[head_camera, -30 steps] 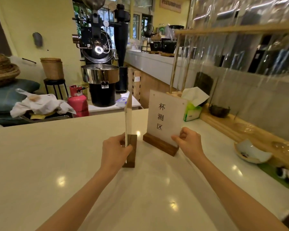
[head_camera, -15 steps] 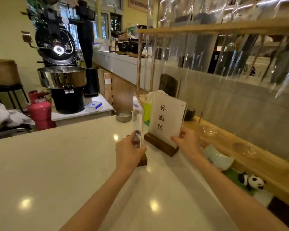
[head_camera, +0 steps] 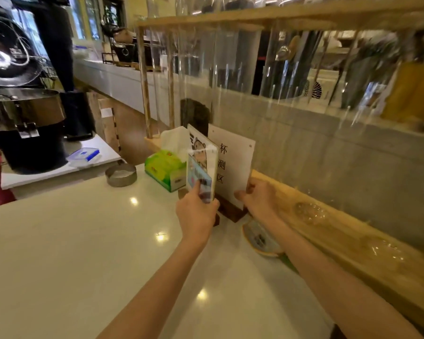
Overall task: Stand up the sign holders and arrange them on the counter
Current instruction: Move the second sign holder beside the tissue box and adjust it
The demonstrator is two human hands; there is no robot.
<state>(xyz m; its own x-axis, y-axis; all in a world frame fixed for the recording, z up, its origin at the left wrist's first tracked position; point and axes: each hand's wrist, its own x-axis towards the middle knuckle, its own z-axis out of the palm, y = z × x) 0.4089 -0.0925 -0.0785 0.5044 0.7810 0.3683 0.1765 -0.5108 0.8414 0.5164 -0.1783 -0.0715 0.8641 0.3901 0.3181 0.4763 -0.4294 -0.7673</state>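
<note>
head view, hands: left hand (head_camera: 196,214) is closed on the lower part of the cartoon sign holder (head_camera: 202,165), thumb on its near face; right hand (head_camera: 258,200) pinches the lower right edge of the lettered sign holder (head_camera: 231,162)
head view, sign holders: both stand upright on dark wooden bases on the worktop (head_camera: 66,245); the cartoon one sits just in front of and to the left of the lettered one, partly overlapping it from here; whether the two panels touch I cannot tell
head view, position to hands: each panel rises straight above the hand that holds it; the lettered holder's wooden base (head_camera: 231,212) lies between the two hands
head view, nearby: a green tissue box (head_camera: 165,171) sits just left of the left hand, a round metal tin (head_camera: 121,175) further left; a small dish (head_camera: 261,239) lies under the right forearm; a wooden ledge (head_camera: 348,237) runs to the right of the right hand
handling, judged: the clear panels look stiff, smooth and slippery, likely to scratch or crack if knocked; the weight seems to sit in the wooden base, so they look tippy when pushed high
where to hold, judged: low on the panel edges or on the base itself, sliding rather than lifting by the top
</note>
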